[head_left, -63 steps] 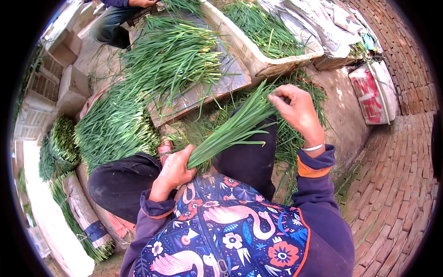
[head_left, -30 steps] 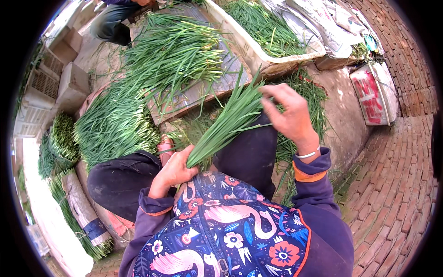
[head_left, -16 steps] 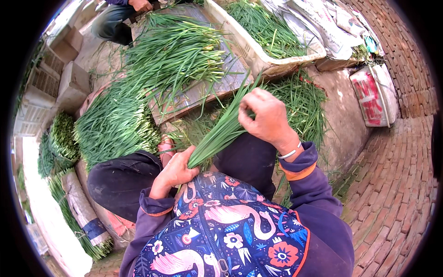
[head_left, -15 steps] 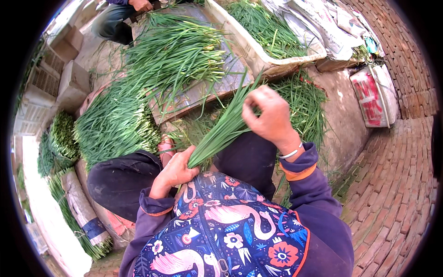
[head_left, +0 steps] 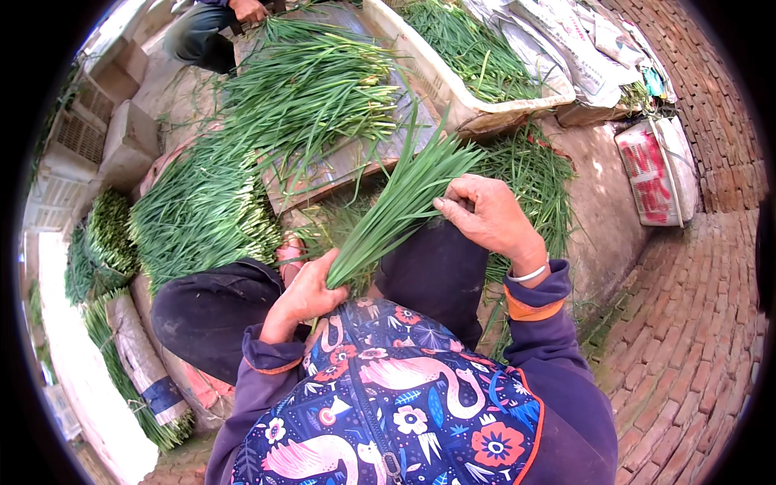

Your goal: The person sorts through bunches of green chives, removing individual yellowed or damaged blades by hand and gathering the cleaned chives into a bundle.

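My left hand (head_left: 311, 289) is closed around the lower end of a bunch of green garlic chives (head_left: 396, 206), just above my lap. The long leaves fan out up and to the right, over my right knee. My right hand (head_left: 495, 218), with a white bracelet at its wrist, is at the right edge of the leaves. Its thumb and fingers are pinched together there; what lies between them is too small to make out. More chives are spread over a low board (head_left: 311, 184) in front of me. A thick heap of chives (head_left: 206, 214) lies at the left.
A white crate (head_left: 469, 109) of chives stands beyond the board. Loose leaves (head_left: 533, 182) cover the ground right of my knee. A red-marked white basket (head_left: 659, 170) sits by the brick paving (head_left: 687, 323). At the far left are stacked crates (head_left: 129, 145). Another person's hand (head_left: 248, 10) shows at the top.
My right hand has come down and a little to the right, from above the leaves to their edge. The leaf tips have fanned wider. My left hand keeps its grip.
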Demonstrator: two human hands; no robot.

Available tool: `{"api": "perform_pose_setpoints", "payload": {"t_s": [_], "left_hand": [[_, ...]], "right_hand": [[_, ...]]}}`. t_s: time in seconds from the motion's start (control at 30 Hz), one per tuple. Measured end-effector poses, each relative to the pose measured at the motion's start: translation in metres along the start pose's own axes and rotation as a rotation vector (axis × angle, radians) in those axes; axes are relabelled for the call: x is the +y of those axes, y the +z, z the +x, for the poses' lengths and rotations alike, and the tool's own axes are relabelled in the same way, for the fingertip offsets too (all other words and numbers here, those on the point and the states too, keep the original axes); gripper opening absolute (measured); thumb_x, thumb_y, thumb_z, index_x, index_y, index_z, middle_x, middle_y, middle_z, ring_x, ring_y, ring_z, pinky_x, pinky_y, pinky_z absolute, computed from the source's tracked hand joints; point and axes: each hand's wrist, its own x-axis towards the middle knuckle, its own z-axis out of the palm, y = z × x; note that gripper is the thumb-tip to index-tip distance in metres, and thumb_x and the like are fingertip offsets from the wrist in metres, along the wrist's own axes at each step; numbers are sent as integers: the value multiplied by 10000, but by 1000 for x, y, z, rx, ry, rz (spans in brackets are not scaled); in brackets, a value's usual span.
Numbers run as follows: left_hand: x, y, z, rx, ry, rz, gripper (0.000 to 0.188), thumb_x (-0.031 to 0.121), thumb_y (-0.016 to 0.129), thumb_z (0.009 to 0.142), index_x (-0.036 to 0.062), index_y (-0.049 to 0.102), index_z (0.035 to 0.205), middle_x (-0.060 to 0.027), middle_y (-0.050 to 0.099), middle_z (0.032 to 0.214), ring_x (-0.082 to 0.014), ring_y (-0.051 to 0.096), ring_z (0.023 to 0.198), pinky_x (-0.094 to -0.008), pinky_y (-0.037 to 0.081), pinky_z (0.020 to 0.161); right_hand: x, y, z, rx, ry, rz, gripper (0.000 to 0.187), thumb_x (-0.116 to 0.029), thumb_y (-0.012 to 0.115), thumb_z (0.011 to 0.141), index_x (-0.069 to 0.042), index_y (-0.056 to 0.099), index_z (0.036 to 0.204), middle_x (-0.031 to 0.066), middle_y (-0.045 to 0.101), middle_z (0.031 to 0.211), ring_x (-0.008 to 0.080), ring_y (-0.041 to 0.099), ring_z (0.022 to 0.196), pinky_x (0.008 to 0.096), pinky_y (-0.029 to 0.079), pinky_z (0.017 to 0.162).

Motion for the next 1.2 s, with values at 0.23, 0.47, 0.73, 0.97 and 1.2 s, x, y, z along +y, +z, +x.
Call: {"api": "perform_pose_setpoints", "payload": {"t_s": [0.23, 0.47, 0.73, 0.97, 1.2], "left_hand": [[1, 4, 0, 59, 78, -182, 507, -10, 593, 720, -6, 530, 1222, -118, 641, 1032, -176, 601, 952, -293, 463, 853], [17, -15, -3, 222, -29, -306, 496, -14, 623, 749, 13, 516, 1233, 5, 577, 907, -77, 529, 780, -239, 463, 687], [82, -55, 19, 477, 100, 469, 401, 84, 613, 743, 52, 493, 1124, -213, 626, 882, -401, 631, 785, -474, 489, 640], [103, -88, 23, 482, 220, 920, 579, 58, 744, 629, 76, 455, 1130, -112, 565, 888, -321, 621, 856, -412, 510, 683], [119, -140, 19, 881, 445, 847, 941, 201, 834, 610, 93, 360, 1416, -190, 522, 1228, -352, 489, 1169, -429, 387, 1015]], "right_hand": [[1, 35, 13, 500, 8, 146, 157, -107, 690, 839, -5, 594, 768, 56, 533, 691, 117, 477, 565, 261, 403, 525], [8, 39, 16, 540, 127, 326, 482, -147, 716, 837, 9, 495, 1235, 80, 622, 914, 117, 600, 723, 263, 507, 659], [-45, 115, 38, -113, 71, 903, 797, -246, 786, 778, 10, 328, 1378, 159, 520, 1268, 204, 522, 1151, 335, 429, 971], [-83, 74, 106, 281, 39, 1857, 286, -240, 619, 922, -83, 557, 1152, 0, 579, 949, 149, 566, 886, 439, 464, 932], [-127, 51, 172, 361, -399, 1736, 172, -255, 592, 947, -108, 507, 916, -15, 500, 764, 135, 510, 747, 411, 470, 887]]}}
